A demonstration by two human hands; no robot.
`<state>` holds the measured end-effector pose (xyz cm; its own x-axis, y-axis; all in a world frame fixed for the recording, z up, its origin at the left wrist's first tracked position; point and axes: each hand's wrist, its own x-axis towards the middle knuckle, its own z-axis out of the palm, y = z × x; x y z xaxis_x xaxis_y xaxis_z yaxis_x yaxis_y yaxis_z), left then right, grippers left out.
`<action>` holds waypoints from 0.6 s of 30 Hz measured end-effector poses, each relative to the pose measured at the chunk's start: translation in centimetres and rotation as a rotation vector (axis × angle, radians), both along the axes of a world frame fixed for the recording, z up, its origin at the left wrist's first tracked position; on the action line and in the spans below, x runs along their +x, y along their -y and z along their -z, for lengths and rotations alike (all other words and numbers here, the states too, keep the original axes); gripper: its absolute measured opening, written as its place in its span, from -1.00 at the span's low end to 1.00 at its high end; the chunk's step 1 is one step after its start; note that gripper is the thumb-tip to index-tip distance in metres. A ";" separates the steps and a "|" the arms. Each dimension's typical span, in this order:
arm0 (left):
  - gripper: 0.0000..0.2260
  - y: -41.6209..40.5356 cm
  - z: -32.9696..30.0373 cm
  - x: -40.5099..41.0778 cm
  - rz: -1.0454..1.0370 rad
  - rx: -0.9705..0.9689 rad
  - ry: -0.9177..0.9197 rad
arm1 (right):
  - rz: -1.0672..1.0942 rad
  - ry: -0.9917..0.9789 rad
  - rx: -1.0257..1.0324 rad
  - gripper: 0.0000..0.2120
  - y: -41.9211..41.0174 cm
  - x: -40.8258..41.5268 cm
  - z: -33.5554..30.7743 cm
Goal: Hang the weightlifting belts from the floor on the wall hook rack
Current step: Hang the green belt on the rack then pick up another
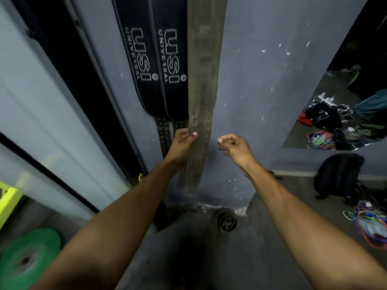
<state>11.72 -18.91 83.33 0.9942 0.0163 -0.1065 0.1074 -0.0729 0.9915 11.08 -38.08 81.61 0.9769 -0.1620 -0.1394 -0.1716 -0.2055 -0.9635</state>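
Observation:
A worn grey-brown leather belt (202, 84) hangs down the grey wall, its narrow tail reaching almost to the floor. My left hand (182, 143) pinches its left edge where the belt narrows. My right hand (233, 146) hovers just right of the belt, fingers loosely curled, touching nothing. Two black belts lettered "USI UNIVERSAL" hang side by side to the left, the left black belt (138, 59) and the right black belt (170, 63). The hook rack lies above the frame, out of sight. A dark belt-like heap (165, 216) lies on the floor at the wall's foot, partly behind my left forearm.
A round floor drain (227, 220) sits below the belts. A green weight plate (27, 258) lies bottom left beside a yellow frame (8, 197). A black backpack (339, 176) and coloured bands (370, 225) are on the floor at right, under a wall mirror (339, 101).

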 end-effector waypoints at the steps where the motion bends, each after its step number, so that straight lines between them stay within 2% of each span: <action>1: -0.79 0.1 1.2 -1.1 -0.047 -0.014 -0.011 | -0.013 -0.039 0.010 -0.85 0.4 -1.2 1.1; 7: -0.71 2.3 9.6 -8.4 -0.125 0.006 -0.156 | -0.080 -0.215 -0.027 -0.83 4.5 -8.4 8.0; 11: -0.77 4.1 11.9 -12.4 -0.084 -0.009 -0.222 | -0.083 -0.270 -0.030 -0.88 6.7 -10.5 11.2; 15: -0.67 5.0 13.8 -13.7 -0.041 0.013 -0.296 | -0.093 -0.299 -0.059 -0.93 8.0 -11.5 13.6; 18: -0.75 5.7 15.0 -14.0 -0.026 0.004 -0.328 | -0.096 -0.348 -0.060 -0.92 8.6 -11.5 15.3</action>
